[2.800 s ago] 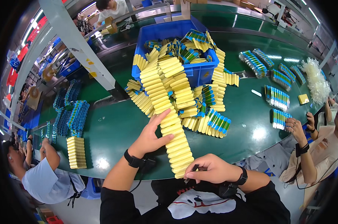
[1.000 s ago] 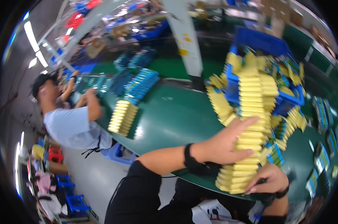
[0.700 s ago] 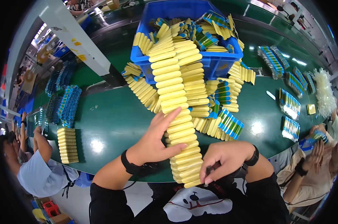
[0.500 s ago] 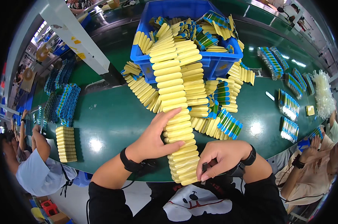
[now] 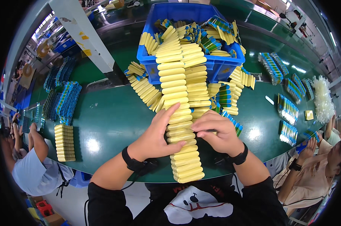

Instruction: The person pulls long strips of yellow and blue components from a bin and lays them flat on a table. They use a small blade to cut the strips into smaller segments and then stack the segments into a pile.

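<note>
A long strip of joined yellow, rounded packets (image 5: 173,81) runs from the blue crate down to the table's near edge. My left hand (image 5: 155,135) lies against the strip's left side, its index finger and thumb spread apart on top of the packets; the other fingers are mostly hidden. At the strip's right edge, my right hand (image 5: 220,132) is closed in a pinch, fingertips touching a packet. A small dark tool (image 5: 212,130) shows between those fingers, mostly covered, so its kind cannot be made out.
The blue crate (image 5: 149,64) overflows with packet strips, and more yellow strips (image 5: 146,90) lie around it. Folded yellow packets (image 5: 65,143) stand at left, blue-green bundles (image 5: 68,103) behind. Wrapped bundles (image 5: 287,109) and a clear plastic heap (image 5: 323,98) lie right. Co-workers sit on both sides.
My right hand has moved up and away from the strip's near end to its middle, near my left fingertips. My left hand stays on the strip.
</note>
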Demonstrator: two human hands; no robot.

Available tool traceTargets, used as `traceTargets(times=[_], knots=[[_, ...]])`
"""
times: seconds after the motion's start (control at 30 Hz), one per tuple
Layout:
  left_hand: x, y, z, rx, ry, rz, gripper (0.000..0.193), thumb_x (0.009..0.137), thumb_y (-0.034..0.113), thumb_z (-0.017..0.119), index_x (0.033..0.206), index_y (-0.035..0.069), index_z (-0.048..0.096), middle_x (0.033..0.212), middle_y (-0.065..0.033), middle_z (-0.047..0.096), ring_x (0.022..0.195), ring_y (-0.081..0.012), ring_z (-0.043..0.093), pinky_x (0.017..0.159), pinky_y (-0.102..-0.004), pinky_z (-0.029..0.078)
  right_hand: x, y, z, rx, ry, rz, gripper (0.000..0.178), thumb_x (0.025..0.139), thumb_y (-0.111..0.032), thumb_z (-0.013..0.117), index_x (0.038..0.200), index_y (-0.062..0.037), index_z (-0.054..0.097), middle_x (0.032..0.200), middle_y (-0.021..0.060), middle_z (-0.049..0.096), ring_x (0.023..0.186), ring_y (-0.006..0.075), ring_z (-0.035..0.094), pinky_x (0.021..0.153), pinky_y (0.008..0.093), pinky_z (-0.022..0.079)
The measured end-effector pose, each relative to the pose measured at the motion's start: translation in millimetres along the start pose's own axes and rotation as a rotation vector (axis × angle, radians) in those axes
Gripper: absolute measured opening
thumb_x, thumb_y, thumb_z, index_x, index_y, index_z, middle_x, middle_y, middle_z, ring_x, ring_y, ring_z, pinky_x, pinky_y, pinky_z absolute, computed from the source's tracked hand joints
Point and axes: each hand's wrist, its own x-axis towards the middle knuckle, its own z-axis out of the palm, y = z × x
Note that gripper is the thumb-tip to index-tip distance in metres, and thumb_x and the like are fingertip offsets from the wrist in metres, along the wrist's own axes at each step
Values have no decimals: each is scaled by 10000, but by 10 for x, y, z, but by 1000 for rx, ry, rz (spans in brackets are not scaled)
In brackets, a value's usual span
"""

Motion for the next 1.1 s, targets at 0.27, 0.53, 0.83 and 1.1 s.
traceTargets(times=[0.27,0.53,0.83,1.1], knots=[[-12,2,14,171,30,73,1027,752,279,813,1574,25,253,1345,-252,487,1250,-426,452,1128,-495,296,114,-90,209,-346,-46,-101,274,779,-79,813,1040,-151,767,1038,22,606,924,229,570,800,340,471],[-19,-18,-58,133,-7,-1,1060,730,247,823,1588,14,245,1528,-237,389,1413,-393,366,1192,-449,235,-16,-78,-47,-171,98,115,168,861,-51,749,1025,-90,739,1060,60,610,990,217,581,877,330,474],[-137,268,30,293,-188,334,1117,733,543,787,1574,4,286,1461,-189,480,1344,-431,347,1146,-509,209,-77,-283,-110,406,-158,354,106,953,-100,696,1019,-21,720,1030,73,715,947,136,646,856,274,500],[-35,210,18,-342,86,-25,954,844,373,772,1559,-21,278,1483,-212,430,1391,-343,396,1180,-430,260,-138,-458,-202,652,-836,461,165,975,-170,685,1029,-20,727,839,16,732,671,66,637,595,237,475]])
